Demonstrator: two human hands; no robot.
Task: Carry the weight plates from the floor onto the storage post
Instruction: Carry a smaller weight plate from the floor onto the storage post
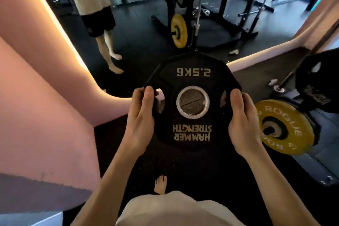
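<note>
I hold a black 2.5 kg weight plate [192, 130] flat in front of me, above the dark floor, its lettering upside down to me. My left hand [140, 121] grips its left rim, thumb on top by a grip slot. My right hand [242, 121] grips the right rim the same way. Through the steel-ringed centre hole I see the speckled floor. To the right a yellow plate [286, 126] sits on a low post, with a black plate [317, 82] behind it.
A pink wall [45, 115] fills the left side, and a low pink ledge [256, 57] crosses behind the plate. Beyond stands a black rack [170, 5] with another yellow plate [178, 31]. A barefoot person [95, 5] stands at the back left. My bare foot [161, 184] shows below.
</note>
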